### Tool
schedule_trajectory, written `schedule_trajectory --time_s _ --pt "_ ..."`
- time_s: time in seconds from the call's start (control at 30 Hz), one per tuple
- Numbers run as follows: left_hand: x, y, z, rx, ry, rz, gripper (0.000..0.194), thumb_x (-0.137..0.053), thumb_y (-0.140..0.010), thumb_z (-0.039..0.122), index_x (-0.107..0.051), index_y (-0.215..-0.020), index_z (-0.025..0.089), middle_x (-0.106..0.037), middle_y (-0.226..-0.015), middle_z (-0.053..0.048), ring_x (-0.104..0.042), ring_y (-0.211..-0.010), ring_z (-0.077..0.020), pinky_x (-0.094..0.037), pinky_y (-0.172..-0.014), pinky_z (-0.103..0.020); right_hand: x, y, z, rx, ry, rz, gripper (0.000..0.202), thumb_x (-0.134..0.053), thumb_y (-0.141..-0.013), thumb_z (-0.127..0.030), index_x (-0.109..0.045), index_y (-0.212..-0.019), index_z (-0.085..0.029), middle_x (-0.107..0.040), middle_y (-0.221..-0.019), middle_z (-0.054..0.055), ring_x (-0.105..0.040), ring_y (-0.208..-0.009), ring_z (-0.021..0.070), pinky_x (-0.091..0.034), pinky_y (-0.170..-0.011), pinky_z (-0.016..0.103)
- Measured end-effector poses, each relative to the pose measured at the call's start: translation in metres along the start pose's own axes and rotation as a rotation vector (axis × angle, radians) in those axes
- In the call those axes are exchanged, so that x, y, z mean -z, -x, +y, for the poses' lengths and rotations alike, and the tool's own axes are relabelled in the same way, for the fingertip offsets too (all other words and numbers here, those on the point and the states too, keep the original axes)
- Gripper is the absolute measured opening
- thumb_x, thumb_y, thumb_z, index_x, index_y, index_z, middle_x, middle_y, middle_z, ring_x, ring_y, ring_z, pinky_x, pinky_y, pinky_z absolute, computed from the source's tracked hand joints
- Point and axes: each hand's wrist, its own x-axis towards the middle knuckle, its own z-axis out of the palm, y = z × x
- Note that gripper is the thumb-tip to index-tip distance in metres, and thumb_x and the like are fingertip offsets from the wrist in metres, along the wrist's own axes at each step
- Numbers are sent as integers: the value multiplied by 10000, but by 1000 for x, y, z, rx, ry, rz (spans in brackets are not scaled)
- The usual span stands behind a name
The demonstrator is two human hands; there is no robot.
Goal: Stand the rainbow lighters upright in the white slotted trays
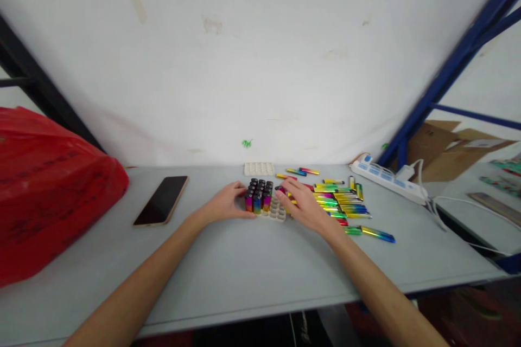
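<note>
I am standing near and taking twelve o'clock as the side of the wall [260, 76]. On the bench [244, 271], the person's right hand [303, 200] is pinching one lighter [279, 188], the grip being clamped on it between thumb and fingers. Its black end is pointing out toward nine o'clock, but the fingers are hiding most of the body, so how its long axis is tilting I cannot tell. The pocketed part of the tray [278, 212] is lying at about six o'clock from this lighter, very near, and the right hand is being the closer one to it. At nine o'clock from the held lighter, a block of lighters [258, 195] is standing upright in the tray, black tops upward, bordering those pockets. The left hand [230, 201] is curving around the tray's nine o'clock side, thumb at the near edge, thumb and fingers standing apart; whether it is clasping or only resting, I cannot tell. In the way, the right hand itself is covering part of the tray's edge, and beyond it, toward three o'clock, many loose lighters [344, 200] are lying in a heap. A second tray [259, 168] is lying toward eleven o'clock, a power strip [388, 180] toward two, while a phone [161, 200] and a red bag [57, 184] are resting around nine, well apart from the tray.
</note>
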Motion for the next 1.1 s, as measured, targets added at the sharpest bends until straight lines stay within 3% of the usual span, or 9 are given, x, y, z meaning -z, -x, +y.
schedule_trajectory --time_s 0.13,0.3,0.43,0.63,0.83,1.0,1.1 --pt "0 0 1 12 -4 -8 606 -904 -649 640 -765 -1035 195 -701 -1138 -93 -661 -1059 -315 -536 -976 -418 -1 3 -3 37 201 -107 336 -464 -1106 -428 -591 -886 -207 -642 -829 47 -584 -760 185 -396 -704 281" --pt "2 1 3 12 3 -23 597 -907 -667 606 -765 -1073 193 -694 -1140 -95 -656 -1060 -308 -524 -982 -412 -8 4 -4 -55 74 -115 324 -527 -1093 -409 -603 -856 -201 -652 -677 3 -592 -619 149 -347 -610 255" --pt "1 0 2 8 1 -9 618 -901 -652 637 -765 -1060 193 -693 -1114 -91 -656 -1042 -306 -529 -961 -409 -13 4 -1 -57 74 -212 260 -554 -1088 -380 -644 -935 -190 -729 -739 28 -657 -651 162 -364 -611 254" --pt "1 0 3 6 5 -5 612 -906 -645 636 -768 -1038 188 -698 -1128 -99 -657 -1052 -316 -530 -960 -407 -24 1 -5 -54 265 -260 292 -551 -1087 -433 -650 -1029 -165 -759 -880 108 -695 -739 205 -389 -626 271" --pt "1 1 3 3 4 -6 610 -898 -657 635 -766 -1044 182 -695 -1107 -92 -663 -1045 -317 -533 -965 -411 -20 -2 -9 -68 300 -355 233 -521 -1107 -357 -639 -1116 -156 -773 -955 121 -717 -808 223 -424 -665 276" --pt "0 1 1 -9 -3 -2 623 -895 -658 640 -762 -1065 188 -696 -1134 -99 -662 -1057 -315 -531 -978 -419 -21 -3 -11 -90 386 -377 306 -508 -1106 -416 -665 -1138 -155 -787 -977 131 -729 -825 230 -407 -653 276" --pt "0 0 0 -6 -19 -7 604 -890 -659 641 -761 -1041 191 -701 -1134 -93 -659 -1060 -314 -532 -966 -406 -21 -3 -9 -70 412 -341 376 -546 -1074 -497 -709 -1020 -162 -785 -934 123 -722 -792 229 -395 -634 279"
